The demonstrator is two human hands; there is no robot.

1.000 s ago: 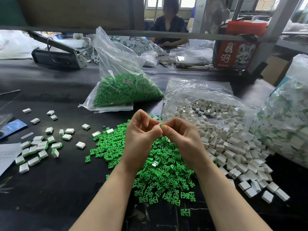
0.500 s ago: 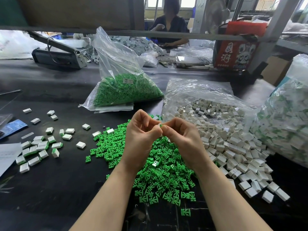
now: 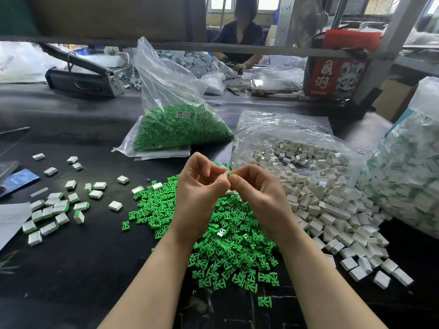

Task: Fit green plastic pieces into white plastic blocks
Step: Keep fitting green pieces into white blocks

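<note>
Nothing much has shifted since the earlier frames: both hands stay raised together at the centre of the frame, above the heap, with only a slightly clearer show of green between the fingertips. My left hand (image 3: 199, 193) has its palm toward me, fingers curled inward, thumb and forefinger pinching a small white block with a green piece (image 3: 227, 174) at its end. My right hand (image 3: 259, 195) mirrors it, fingers curled, its fingertips meeting the same piece from the right, so each grip is closed on that one part. Both forearms rise from the bottom edge and converge toward the middle. Below the hands lies the loose pile of green pieces (image 3: 221, 241) on the dark table (image 3: 71, 269); to the right of it spreads the pile of white blocks (image 3: 332, 210), spilling from a clear bag. At the left of the frame are scattered finished blocks (image 3: 54, 207) with green edges. A bag of green pieces (image 3: 180, 124) stands behind the hands, upper centre, and another bag of assembled blocks (image 3: 408, 181) fills the right edge. A second person (image 3: 240, 34) sits at the far side, top centre.
</note>
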